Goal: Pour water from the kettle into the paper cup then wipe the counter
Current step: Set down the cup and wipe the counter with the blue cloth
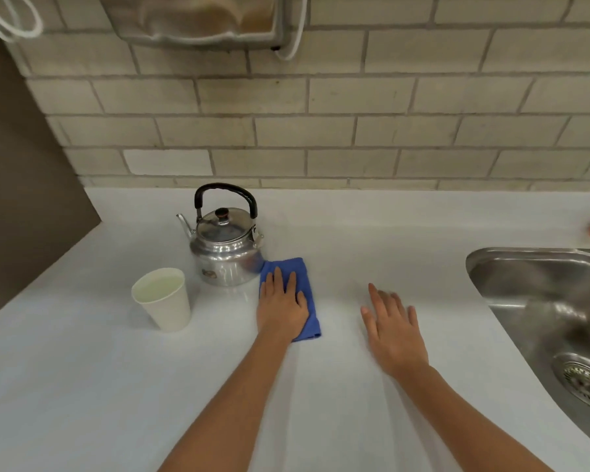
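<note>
From the head view I see my left hand pressed flat, fingers spread, on the blue cloth beside the kettle. My right hand rests spread, empty, on the counter. The filled paper cup stands left.

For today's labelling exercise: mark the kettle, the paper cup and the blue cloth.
kettle (226,257), head view, on its shiny metal body.
paper cup (169,310), head view, on its outer wall.
blue cloth (305,272), head view, on its bare upper right part.

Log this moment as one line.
stage: wiping | left hand: flat on blue cloth | right hand: empty | white paper cup: filled | steel kettle: upright
</note>
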`<state>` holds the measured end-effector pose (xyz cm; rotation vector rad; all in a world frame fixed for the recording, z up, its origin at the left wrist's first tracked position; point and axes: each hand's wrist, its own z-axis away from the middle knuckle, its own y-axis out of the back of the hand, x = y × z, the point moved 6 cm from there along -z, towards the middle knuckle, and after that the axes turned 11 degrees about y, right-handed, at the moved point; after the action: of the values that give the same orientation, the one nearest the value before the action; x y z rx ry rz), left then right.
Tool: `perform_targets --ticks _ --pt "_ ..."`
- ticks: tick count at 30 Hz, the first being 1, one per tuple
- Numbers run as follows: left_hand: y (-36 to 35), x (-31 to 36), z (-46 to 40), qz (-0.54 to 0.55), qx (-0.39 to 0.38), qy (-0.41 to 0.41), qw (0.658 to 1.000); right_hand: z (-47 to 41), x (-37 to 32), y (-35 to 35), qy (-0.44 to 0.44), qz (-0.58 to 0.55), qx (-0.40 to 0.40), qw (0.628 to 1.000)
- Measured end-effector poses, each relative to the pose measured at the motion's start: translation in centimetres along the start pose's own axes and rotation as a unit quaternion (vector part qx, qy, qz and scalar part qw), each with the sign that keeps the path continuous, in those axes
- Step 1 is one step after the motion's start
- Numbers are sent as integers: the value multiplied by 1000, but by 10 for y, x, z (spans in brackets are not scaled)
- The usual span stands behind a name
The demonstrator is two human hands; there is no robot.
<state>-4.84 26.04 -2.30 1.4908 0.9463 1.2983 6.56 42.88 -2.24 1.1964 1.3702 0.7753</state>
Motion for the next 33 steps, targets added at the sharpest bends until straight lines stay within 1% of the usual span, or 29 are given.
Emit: perform_targets --ticks 3,6,8,12,14,15,17,20,22,25,28,30,33 --pt "-1 21 27 3 7 -6 1000 0 -3 -1 12 29 -3 999" --pt "-8 24 73 39 -15 -32 999 -1 -2 1 12 55 -9 998" --pt "-4 -2 95 56 -18 -36 998 0 -5 -2 0 64 -19 998" --pt "19 -86 107 49 27 26 998 1 -32 -13 -23 70 -48 996" --pt "26 -113 109 33 32 48 998 3 -51 -17 -15 57 -57 997" --pt "27 -114 108 24 29 51 998 4 -59 -19 -5 53 -59 997" --pt "24 -95 108 15 18 47 999 7 -76 -24 24 44 -61 997" --pt "13 -52 112 25 -7 5 1000 9 -103 -37 59 13 -79 995" --pt "14 -53 123 35 -28 -11 999 9 -116 -43 70 3 -86 994" --pt "28 -106 149 46 -8 -5 999 4 -126 -45 73 -12 -78 994" --pt "52 -190 170 72 33 40 996 -7 -147 -48 87 -25 -71 993" --pt "74 -249 162 72 49 89 992 -15 -163 -53 89 -37 -76 992" --pt "103 -325 115 38 69 156 985 -23 -174 -56 69 -37 -61 995"
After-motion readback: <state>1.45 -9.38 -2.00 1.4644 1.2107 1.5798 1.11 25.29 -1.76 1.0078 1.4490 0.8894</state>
